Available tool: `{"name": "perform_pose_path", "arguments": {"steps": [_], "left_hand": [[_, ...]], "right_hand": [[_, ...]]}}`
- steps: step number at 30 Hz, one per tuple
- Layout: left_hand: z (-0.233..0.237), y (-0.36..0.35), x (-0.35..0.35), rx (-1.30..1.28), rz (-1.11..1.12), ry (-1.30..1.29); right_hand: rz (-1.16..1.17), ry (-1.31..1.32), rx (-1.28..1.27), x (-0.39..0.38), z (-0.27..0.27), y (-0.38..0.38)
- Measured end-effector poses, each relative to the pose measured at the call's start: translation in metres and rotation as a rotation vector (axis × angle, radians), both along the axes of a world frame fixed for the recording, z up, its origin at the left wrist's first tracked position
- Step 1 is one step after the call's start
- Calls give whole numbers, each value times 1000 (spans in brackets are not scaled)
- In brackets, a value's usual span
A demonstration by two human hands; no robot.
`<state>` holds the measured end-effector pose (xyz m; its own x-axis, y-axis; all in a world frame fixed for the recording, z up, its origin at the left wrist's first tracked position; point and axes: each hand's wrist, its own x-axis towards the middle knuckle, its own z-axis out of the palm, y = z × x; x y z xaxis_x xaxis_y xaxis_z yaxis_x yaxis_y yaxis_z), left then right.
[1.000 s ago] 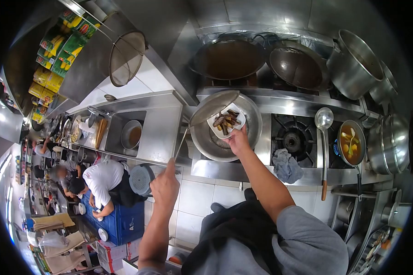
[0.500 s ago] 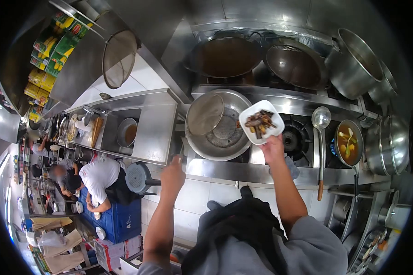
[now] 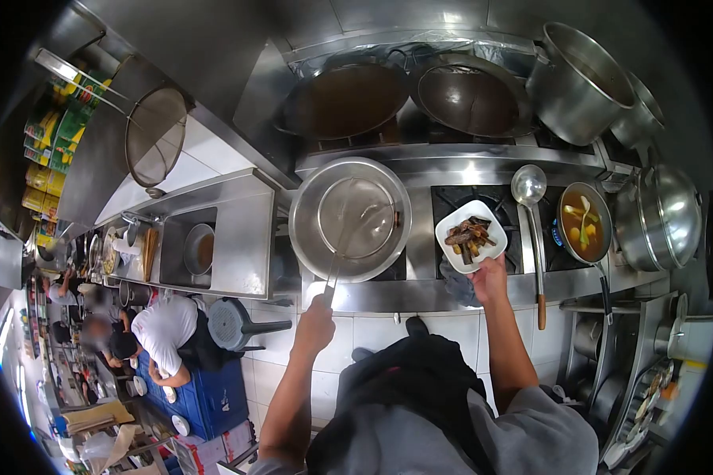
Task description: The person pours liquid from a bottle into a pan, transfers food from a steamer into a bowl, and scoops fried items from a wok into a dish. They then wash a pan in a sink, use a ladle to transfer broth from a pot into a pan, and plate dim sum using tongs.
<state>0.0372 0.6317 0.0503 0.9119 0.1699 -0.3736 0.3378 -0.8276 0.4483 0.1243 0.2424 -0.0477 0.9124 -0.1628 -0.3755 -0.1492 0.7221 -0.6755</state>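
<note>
My left hand point(image 3: 315, 326) is closed around the handle of a round mesh strainer point(image 3: 356, 218). The strainer rests inside a wide metal basin point(image 3: 303, 214) on the stove. One small brown piece point(image 3: 396, 219) lies at the strainer's right edge. On the right, my right hand point(image 3: 491, 279) grips a squarish white bowl point(image 3: 451, 221) by its near edge, tilted slightly. Dark browned food pieces point(image 3: 472, 237), whose kind I cannot make out, are heaped in the bowl. It is held above a burner, apart from the basin.
A long-handled ladle point(image 3: 528, 186) lies right of the bowl. Beyond it, a pan of brown broth point(image 3: 586, 226) sits over a blue flame. Two woks point(image 3: 348, 103) and a tall pot point(image 3: 582, 87) stand behind. At left are a sink point(image 3: 178, 253), grey stool point(image 3: 228, 323) and bending co-worker point(image 3: 165, 332).
The strainer has swung from the basin's left side to its middle and lies flatter. The white bowl has moved right, away from the basin's rim. My view has shifted slightly.
</note>
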Motion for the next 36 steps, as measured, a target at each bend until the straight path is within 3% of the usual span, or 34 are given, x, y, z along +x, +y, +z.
{"name": "perform_pose_path", "arguments": {"steps": [3,5,7,8,12,15,19,23,24,27,29,31,33,35,36], "left_hand": [[-17,22,-11,-154,-101,-96],[-14,30,-12,-321,71,98],[17,24,-8,-474,223,208],[6,34,-12,-491,212,179],[25,39,-25,-187,-48,-115],[71,7,-31,-66,-146,-209],[94,-16,-39,245,-184,-140],[49,3,-33,154,-69,-261],[26,12,-30,120,-107,-380],[-59,34,-23,-64,-16,-370],[-53,21,-6,-435,270,18],[-63,18,0,-555,330,18],[-79,26,-11,-471,343,-148],[-57,20,-33,289,123,-717],[-13,8,-47,190,274,-678]], "right_hand": [[27,-6,3,1,-15,-1],[64,-8,-6,2,-26,0],[56,19,3,6,-29,9],[91,4,-1,9,-43,13],[180,19,60,15,-68,22],[189,55,133,13,-65,32],[223,99,153,8,-62,30],[244,155,170,-4,-53,20],[248,172,181,-6,-52,16],[356,180,183,-13,-46,4],[445,190,180,-17,-38,4],[585,208,189,-24,-38,4],[717,176,164,-32,-30,14],[858,182,129,-46,-5,29],[908,207,88,-53,-1,37]]}}
